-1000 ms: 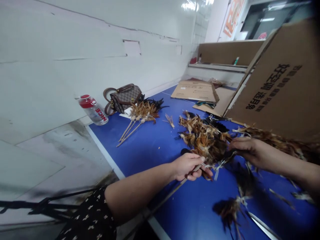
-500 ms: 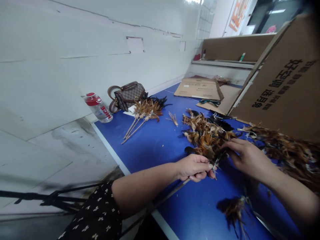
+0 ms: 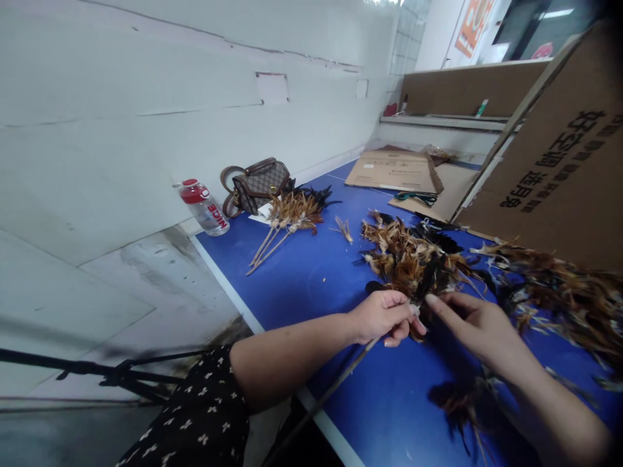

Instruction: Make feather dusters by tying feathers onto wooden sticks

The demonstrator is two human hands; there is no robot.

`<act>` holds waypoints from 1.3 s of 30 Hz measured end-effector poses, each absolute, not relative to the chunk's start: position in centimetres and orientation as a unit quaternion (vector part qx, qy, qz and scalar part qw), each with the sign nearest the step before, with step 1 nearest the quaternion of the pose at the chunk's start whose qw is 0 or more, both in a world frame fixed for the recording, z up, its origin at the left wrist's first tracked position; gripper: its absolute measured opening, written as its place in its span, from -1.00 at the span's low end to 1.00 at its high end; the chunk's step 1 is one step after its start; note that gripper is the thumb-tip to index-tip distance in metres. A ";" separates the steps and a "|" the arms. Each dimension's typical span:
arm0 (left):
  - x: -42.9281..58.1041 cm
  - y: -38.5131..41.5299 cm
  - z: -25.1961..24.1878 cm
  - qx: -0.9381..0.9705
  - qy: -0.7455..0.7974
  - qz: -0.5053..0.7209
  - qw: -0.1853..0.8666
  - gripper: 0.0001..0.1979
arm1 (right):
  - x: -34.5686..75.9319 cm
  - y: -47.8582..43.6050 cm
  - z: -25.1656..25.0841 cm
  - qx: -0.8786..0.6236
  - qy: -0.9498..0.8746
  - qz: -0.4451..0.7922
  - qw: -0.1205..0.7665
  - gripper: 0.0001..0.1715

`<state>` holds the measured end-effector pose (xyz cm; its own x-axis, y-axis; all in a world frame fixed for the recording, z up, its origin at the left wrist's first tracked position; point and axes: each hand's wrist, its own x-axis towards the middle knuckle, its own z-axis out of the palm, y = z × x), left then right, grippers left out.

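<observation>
Your left hand's got the stick pinched near its upper end, dark feathers sticking up right there. Your right hand has its thumb by them, can't tell if it's gripping any. Brown pile just beyond on the blue table, bag and bottle off left.

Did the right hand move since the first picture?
Yes: the right hand moved left and lower in view, judged against the standing cardboard.
</observation>
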<state>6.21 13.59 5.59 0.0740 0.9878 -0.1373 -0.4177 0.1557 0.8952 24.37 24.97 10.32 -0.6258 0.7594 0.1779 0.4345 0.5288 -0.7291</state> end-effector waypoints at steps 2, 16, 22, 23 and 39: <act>6.4 13.4 5.4 0.374 0.417 0.531 0.636 -0.60 | 23.6 24.4 9.6 -0.343 -0.840 0.359 0.221 -0.26; 5.9 12.5 5.4 0.332 0.396 0.526 0.675 -0.49 | 24.2 26.6 6.5 -0.389 -0.705 0.512 0.298 -0.31; 5.4 12.3 5.5 0.344 0.368 0.503 0.703 -0.55 | 23.4 25.8 6.2 -0.385 -0.679 0.557 0.284 -0.27; 5.5 12.3 5.5 0.343 0.362 0.495 0.711 -0.54 | 23.4 25.7 6.2 -0.383 -0.679 0.559 0.283 -0.26; 6.4 11.7 6.5 0.328 0.407 0.516 0.679 -0.53 | 23.1 25.2 6.3 -0.354 -0.683 0.566 0.294 -0.28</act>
<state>6.45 11.66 6.47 0.1362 0.9673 -0.2139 -0.4328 0.2523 0.8655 23.14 25.17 6.32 -0.5759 0.8175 0.0005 0.1512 0.1071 -0.9827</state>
